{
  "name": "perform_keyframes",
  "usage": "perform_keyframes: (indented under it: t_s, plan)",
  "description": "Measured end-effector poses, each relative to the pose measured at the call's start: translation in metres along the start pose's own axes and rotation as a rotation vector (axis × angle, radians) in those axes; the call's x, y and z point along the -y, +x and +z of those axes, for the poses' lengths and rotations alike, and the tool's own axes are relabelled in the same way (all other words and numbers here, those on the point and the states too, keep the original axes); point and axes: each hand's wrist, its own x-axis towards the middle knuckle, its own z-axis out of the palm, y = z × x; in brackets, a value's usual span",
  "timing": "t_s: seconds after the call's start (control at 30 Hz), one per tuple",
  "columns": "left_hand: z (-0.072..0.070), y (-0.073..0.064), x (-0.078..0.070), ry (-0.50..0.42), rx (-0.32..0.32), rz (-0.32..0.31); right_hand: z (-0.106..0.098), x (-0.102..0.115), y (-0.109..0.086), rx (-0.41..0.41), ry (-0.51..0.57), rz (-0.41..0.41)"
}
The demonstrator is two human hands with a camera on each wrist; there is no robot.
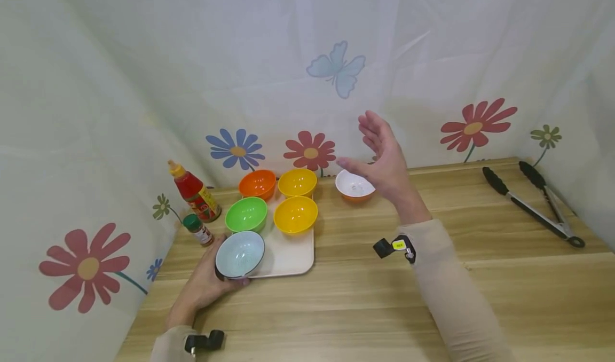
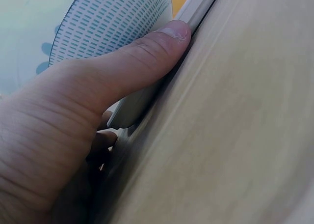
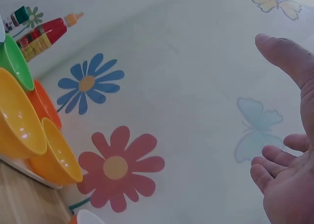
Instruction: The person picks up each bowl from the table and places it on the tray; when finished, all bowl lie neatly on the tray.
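My left hand (image 1: 206,279) grips the near left corner of a white tray (image 1: 293,258), its thumb (image 2: 142,57) lying along the rim in the left wrist view. Right by that hand, a pale blue bowl (image 1: 240,255) with a dark rim sits on the tray's corner. Also on the tray are a green bowl (image 1: 246,215), an orange bowl (image 1: 258,185) and two yellow bowls (image 1: 295,215). My right hand (image 1: 384,164) is raised in the air, thumb apart from the fingers, holding nothing. Behind it on the table stands a bowl, white inside and orange outside (image 1: 354,185).
Left of the tray stand a red sauce bottle (image 1: 196,194) and a small green-capped jar (image 1: 198,229). Black-tipped tongs (image 1: 538,204) lie spread at the right of the wooden table (image 1: 365,308). A flowered curtain (image 1: 269,84) hangs behind.
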Motion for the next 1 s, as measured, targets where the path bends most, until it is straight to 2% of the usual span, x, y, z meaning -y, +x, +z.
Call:
perform_keyframes:
  t_s: [0.33,0.53,0.73,1.0]
  plan:
    - [-0.002,-0.001,0.000,-0.002,-0.005,-0.006,-0.035,-0.017,0.007,-0.021,-0.071,0.077]
    - [-0.001,-0.002,0.001,0.002,-0.006,0.005,-0.048,-0.028,0.001,-0.022,-0.121,0.186]
    - [0.000,-0.002,0.001,-0.005,-0.008,0.011,-0.053,-0.045,0.000,-0.004,-0.101,0.231]
    - [0.000,0.000,-0.001,-0.001,-0.007,0.013,-0.048,-0.070,0.000,0.022,-0.104,0.287]
